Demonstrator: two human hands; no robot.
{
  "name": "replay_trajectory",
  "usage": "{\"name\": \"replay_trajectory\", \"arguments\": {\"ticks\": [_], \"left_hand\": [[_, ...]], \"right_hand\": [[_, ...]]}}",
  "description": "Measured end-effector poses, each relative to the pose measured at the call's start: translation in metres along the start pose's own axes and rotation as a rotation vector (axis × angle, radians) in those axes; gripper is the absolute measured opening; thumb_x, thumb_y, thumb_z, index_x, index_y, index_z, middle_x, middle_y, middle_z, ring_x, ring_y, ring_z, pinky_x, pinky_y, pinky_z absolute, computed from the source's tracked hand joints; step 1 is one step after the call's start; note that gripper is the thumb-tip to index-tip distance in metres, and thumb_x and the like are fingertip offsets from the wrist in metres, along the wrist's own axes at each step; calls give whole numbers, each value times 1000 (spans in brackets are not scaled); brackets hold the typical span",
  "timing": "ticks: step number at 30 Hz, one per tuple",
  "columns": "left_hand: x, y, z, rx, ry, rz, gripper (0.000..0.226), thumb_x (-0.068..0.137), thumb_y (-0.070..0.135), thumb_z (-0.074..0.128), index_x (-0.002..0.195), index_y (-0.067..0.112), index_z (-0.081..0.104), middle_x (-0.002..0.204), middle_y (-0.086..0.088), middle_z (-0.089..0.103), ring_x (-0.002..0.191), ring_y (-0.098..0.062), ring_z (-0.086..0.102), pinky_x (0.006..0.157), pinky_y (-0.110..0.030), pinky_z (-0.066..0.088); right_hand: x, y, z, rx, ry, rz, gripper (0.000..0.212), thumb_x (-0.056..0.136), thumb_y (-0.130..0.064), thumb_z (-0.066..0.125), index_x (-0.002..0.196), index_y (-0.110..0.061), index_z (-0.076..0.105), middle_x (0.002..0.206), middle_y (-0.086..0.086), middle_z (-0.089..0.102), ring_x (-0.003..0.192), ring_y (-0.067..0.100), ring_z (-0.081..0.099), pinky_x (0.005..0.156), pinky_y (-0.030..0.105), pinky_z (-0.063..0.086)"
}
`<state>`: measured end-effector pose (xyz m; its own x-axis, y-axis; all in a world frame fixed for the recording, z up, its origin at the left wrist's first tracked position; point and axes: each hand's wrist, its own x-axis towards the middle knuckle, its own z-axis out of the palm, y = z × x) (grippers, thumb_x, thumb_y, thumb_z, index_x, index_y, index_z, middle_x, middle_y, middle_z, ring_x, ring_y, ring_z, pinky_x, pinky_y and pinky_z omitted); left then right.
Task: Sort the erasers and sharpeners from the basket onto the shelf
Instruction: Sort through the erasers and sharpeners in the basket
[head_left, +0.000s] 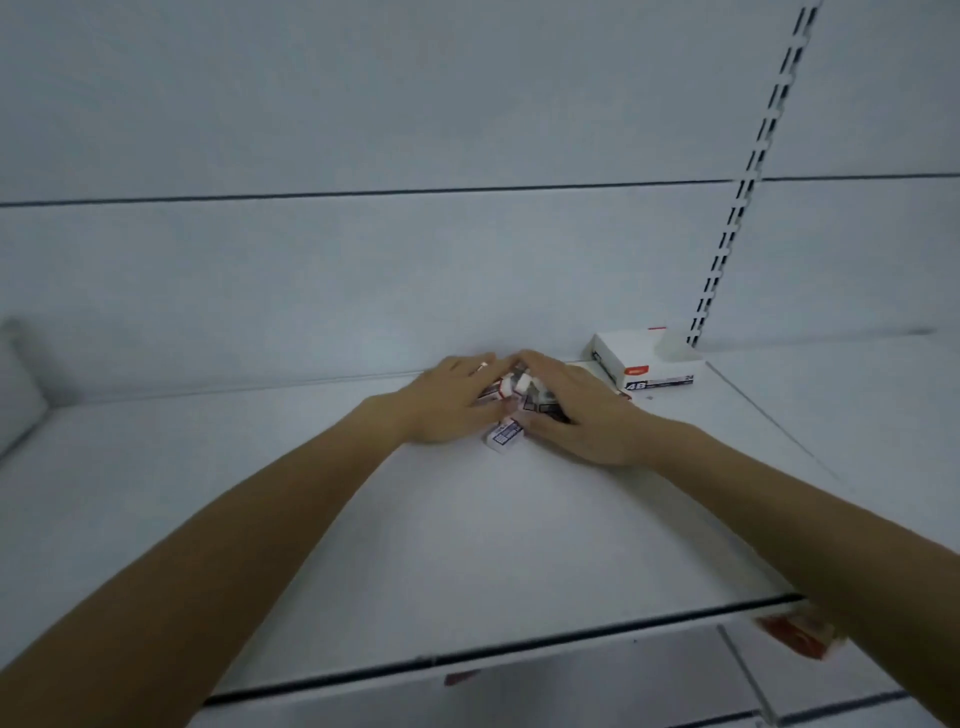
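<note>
The white shelf (467, 545) carries a small heap of erasers (505, 434) near its back edge, and a white box (641, 361) just right of them.

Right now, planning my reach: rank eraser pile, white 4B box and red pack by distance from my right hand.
1. eraser pile, touching the right hand
2. white 4B box, right, at the back
3. red pack, below, front right
</note>
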<state>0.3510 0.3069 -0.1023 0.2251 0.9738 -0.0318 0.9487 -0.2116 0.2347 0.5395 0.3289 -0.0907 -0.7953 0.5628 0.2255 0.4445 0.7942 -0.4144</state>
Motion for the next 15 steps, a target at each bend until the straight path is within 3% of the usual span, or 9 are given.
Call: {"name": "replay_trajectory", "arguments": {"ticks": [2,4,5,7,10,15], "left_hand": [[-8,4,3,-3,-4,-56,73,82,74,24,144,44,-1,156,-4,12,143,-24,11,116,-44,14],[-15,8,3,4,-14,-107,77,83,69,28,145,39,-6,157,-2,-5,144,-21,-2,117,-42,7],[-19,12,3,17,-14,-130,77,83,68,30,145,38,-6,157,-2,-9,144,-21,-4,118,-43,6],[-26,16,3,24,-12,-176,80,82,69,33,145,38,-5,156,-2,-12,144,-20,-5,117,-44,6],[-35,19,-5,31,-9,-246,85,79,72,36,145,38,-4,156,-2,-13,144,-21,-5,117,-44,6],[-57,18,-43,135,180,-267,75,86,65,34,147,35,3,157,2,1,144,-19,8,117,-40,12]], "right_hand": [[-2,0,3,26,-15,5,46,95,-31,46,135,-12,33,126,-10,43,114,6,39,98,23,26],[-6,5,10,-126,-101,80,62,95,-48,31,146,-15,16,148,-11,16,139,9,11,111,19,1],[-9,9,17,-213,-86,72,72,90,-59,22,147,-17,12,153,-8,6,142,11,1,114,24,-5],[-15,12,22,-248,-39,48,81,81,-67,16,147,-21,10,156,-3,2,144,17,-1,117,37,2],[-22,8,12,-167,-50,100,71,91,-58,34,147,-25,6,156,-6,-3,143,18,-7,116,40,-1],[-18,-4,-7,-242,-28,7,65,94,-48,34,147,-24,6,156,-6,-6,143,14,-9,113,34,-8]]}}
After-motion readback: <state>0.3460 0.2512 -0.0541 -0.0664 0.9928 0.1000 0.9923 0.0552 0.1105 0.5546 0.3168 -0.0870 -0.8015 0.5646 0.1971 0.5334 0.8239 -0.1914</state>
